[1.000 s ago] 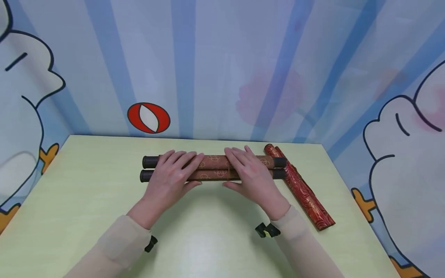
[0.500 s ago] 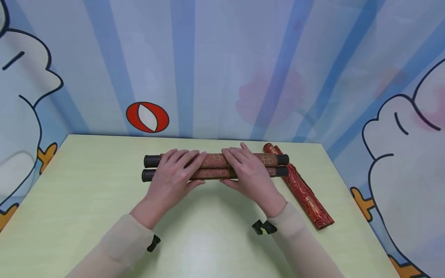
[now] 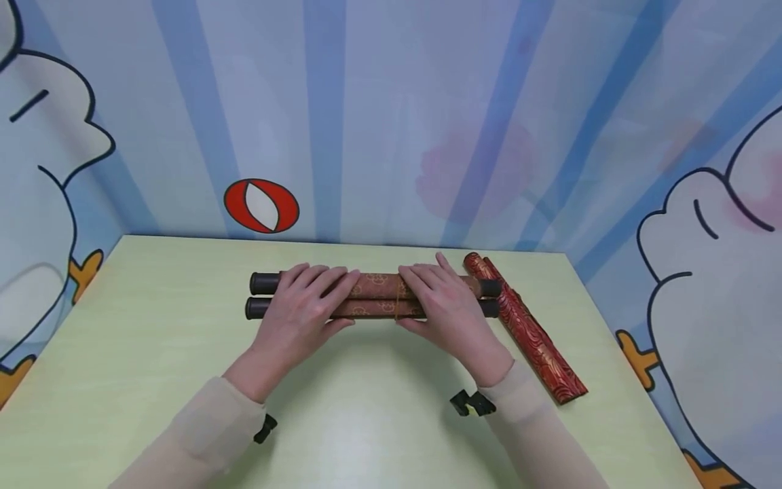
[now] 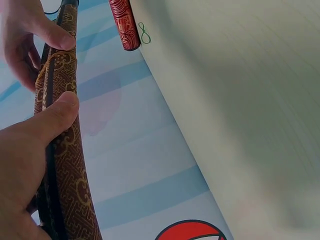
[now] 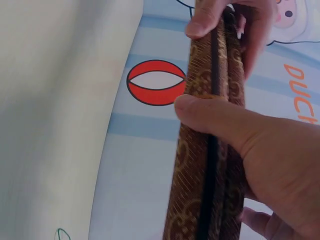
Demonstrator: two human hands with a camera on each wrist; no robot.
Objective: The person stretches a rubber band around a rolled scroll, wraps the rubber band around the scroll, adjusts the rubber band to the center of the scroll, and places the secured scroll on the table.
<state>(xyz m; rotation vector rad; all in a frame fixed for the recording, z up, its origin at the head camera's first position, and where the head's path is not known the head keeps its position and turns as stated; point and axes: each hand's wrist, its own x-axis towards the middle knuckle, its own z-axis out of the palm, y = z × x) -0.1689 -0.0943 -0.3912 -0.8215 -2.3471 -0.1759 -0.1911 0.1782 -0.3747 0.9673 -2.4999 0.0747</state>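
- Left hand [image 3: 299, 312]: fingers bent over the far side of the brown patterned scroll [image 3: 374, 286], thumb pressed along its near side — a firm grip.
- Right hand [image 3: 449, 309]: the same hold, just right of the left hand, with a gap of bare scroll between them.
- Scroll: two parallel rolls, held above the table [image 3: 183, 353], black ends [image 3: 264, 283] jutting out beyond both hands.
- Thin cord [image 3: 397, 299]: around the scroll, just beside the right hand's fingers.
- Red patterned roll [image 3: 540, 346]: lying aslant on the table, to the right of the right hand.
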